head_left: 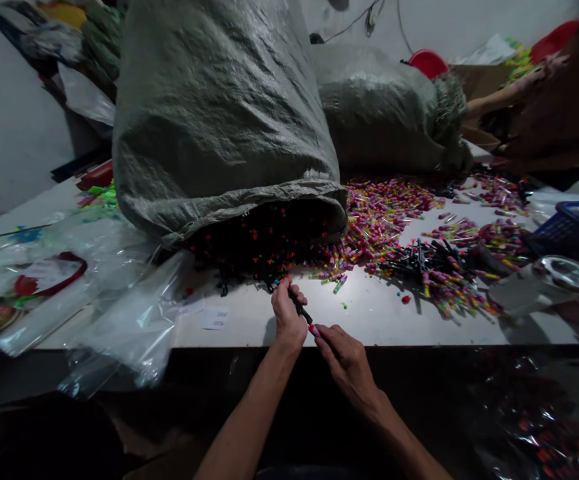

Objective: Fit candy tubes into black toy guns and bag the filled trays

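My left hand (287,313) is closed around a slim black plastic piece (305,315) near the table's front edge. Between the fingertips of my right hand (348,357) is a small red-and-pink tube (314,330). The tube's end meets the lower end of the black piece; whether they are joined I cannot tell. Just beyond my left hand, many black pieces with orange bits (254,243) spill from the mouth of a large grey-green woven sack (229,120). Colourful printed tubes (379,213) lie heaped to the right of the sack.
Transparent plastic bags (124,300) cover the table's left side, some hanging over the edge. A second sack (379,107) lies behind. At right are a pile of black sticks (422,260), a translucent container (544,287) and a blue basket (569,227). Another person's arm (499,100) reaches in from the right.
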Motion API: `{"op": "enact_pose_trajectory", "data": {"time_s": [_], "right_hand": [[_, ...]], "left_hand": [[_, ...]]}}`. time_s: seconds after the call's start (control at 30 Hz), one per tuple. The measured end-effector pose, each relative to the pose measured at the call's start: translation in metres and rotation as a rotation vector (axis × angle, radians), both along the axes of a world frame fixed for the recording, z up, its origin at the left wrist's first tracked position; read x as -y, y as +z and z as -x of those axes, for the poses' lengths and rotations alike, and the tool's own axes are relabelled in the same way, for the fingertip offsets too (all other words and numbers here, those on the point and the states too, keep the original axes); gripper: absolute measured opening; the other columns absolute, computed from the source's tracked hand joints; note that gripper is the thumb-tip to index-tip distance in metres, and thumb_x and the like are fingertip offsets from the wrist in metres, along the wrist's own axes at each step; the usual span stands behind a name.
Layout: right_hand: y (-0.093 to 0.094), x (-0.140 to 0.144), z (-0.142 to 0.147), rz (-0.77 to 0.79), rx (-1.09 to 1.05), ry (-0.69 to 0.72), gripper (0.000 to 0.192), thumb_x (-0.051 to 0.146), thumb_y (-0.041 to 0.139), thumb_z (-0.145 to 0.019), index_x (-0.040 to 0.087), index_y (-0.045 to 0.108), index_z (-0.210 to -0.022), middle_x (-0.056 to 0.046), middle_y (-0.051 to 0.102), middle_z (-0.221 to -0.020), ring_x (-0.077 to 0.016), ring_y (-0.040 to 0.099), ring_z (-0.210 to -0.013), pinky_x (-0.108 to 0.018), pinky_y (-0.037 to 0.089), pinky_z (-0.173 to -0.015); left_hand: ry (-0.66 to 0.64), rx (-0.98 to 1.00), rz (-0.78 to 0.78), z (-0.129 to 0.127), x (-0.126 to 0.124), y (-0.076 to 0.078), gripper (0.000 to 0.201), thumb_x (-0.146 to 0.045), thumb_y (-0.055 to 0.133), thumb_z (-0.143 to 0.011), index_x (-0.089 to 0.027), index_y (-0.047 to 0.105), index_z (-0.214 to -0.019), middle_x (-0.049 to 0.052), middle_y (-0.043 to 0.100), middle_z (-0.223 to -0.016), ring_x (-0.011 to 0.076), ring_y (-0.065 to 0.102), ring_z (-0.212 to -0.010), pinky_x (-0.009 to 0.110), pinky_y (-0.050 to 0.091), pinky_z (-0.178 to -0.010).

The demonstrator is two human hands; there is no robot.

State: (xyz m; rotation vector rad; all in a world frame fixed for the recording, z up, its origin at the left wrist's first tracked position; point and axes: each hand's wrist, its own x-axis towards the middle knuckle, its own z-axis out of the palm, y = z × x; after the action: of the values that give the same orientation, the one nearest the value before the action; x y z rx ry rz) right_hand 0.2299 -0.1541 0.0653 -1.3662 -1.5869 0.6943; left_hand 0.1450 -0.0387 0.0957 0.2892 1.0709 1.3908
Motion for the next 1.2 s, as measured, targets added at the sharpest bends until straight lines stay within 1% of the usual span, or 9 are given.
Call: {"op": "enact_pose_trajectory", "data": {"time_s": [0.37,0.47,0.53,0.67,0.8,0.87,1.0,1.1,1.2], "right_hand": [[-0.006,0.002,0.007,0.032,0.230,-0.075,0.033,0.025,0.033,-0.096,0.017,0.057,-0.117,-0.009,0.061,-0.088,-0.0185,0.059,-0.076,-0.028,0.046,-0.069],[-0.011,0.001,0.000,0.061,0.235,-0.074,0.031,0.027,0.034,-0.096,0.019,0.059,-0.113,-0.007,0.062,-0.086,-0.0181,0.060,-0.075,-0.028,0.046,-0.069],[-0.015,0.000,-0.024,0.052,0.221,-0.110,0.030,0.029,0.035,-0.095,0.020,0.059,-0.111,-0.007,0.063,-0.087,-0.0185,0.061,-0.078,-0.028,0.047,-0.071],[-0.008,-0.009,-0.115,-0.034,0.290,-0.399,0.033,0.034,0.037,-0.094,0.018,0.059,-0.111,-0.010,0.065,-0.102,-0.0210,0.060,-0.091,-0.032,0.046,-0.080],[0.008,-0.039,-0.179,-0.087,0.664,-0.799,0.043,0.042,0.043,-0.089,0.013,0.057,-0.116,-0.017,0.059,-0.114,-0.0309,0.050,-0.109,-0.042,0.039,-0.089],[0.011,-0.061,-0.168,-0.005,0.714,-0.736,0.040,0.041,0.043,-0.088,0.014,0.059,-0.112,-0.016,0.059,-0.111,-0.0293,0.052,-0.105,-0.039,0.039,-0.085],[-0.002,-0.106,-0.099,0.357,0.652,-0.352,0.029,0.040,0.049,-0.084,0.017,0.060,-0.098,-0.010,0.064,-0.092,-0.0220,0.060,-0.082,-0.029,0.040,-0.067],[-0.015,-0.126,-0.068,0.455,0.627,-0.352,0.025,0.030,0.052,-0.079,0.017,0.055,-0.100,-0.010,0.063,-0.097,-0.0240,0.060,-0.085,-0.030,0.037,-0.067],[-0.021,-0.130,-0.065,0.457,0.589,-0.375,0.024,0.019,0.048,-0.076,0.018,0.053,-0.099,-0.009,0.062,-0.098,-0.0246,0.058,-0.091,-0.032,0.036,-0.072]], "left_hand": [[-0.034,-0.047,-0.006,-0.006,0.004,-0.002,0.024,-0.036,0.056,-0.068,-0.020,0.040,-0.073,-0.010,0.036,-0.052,0.0032,0.031,-0.037,0.018,0.022,-0.038],[-0.110,-0.093,0.014,-0.011,0.006,-0.008,0.025,-0.037,0.060,-0.067,-0.019,0.043,-0.073,-0.009,0.040,-0.054,0.0037,0.034,-0.039,0.018,0.025,-0.041],[-0.240,-0.151,-0.033,-0.012,0.006,-0.014,0.025,-0.036,0.063,-0.067,-0.017,0.051,-0.078,-0.004,0.053,-0.065,0.0065,0.048,-0.051,0.019,0.034,-0.049],[-0.415,-0.597,-0.331,-0.004,-0.007,-0.025,0.037,-0.031,0.063,-0.073,-0.021,0.055,-0.108,0.006,0.059,-0.109,0.0175,0.055,-0.098,0.026,0.041,-0.075],[-0.567,-1.412,-0.623,-0.005,-0.033,-0.030,0.021,-0.016,0.050,-0.080,-0.020,0.061,-0.097,0.008,0.061,-0.104,0.0232,0.052,-0.102,0.037,0.036,-0.089],[-0.659,-1.662,-0.681,-0.013,-0.044,-0.030,0.023,-0.009,0.045,-0.080,-0.019,0.063,-0.090,0.009,0.062,-0.100,0.0255,0.051,-0.102,0.041,0.033,-0.091],[-0.682,-1.736,-0.726,-0.020,-0.049,-0.030,0.028,-0.005,0.043,-0.078,-0.018,0.063,-0.093,0.012,0.061,-0.101,0.0284,0.051,-0.102,0.044,0.032,-0.090],[-0.613,-1.827,-0.777,-0.007,-0.053,-0.034,0.033,-0.008,0.040,-0.080,-0.020,0.061,-0.104,0.012,0.060,-0.110,0.0297,0.049,-0.107,0.045,0.032,-0.091],[-0.542,-1.848,-0.791,0.007,-0.070,-0.038,0.044,-0.006,0.040,-0.078,-0.022,0.056,-0.115,0.012,0.052,-0.127,0.0312,0.041,-0.120,0.049,0.025,-0.098]]}}
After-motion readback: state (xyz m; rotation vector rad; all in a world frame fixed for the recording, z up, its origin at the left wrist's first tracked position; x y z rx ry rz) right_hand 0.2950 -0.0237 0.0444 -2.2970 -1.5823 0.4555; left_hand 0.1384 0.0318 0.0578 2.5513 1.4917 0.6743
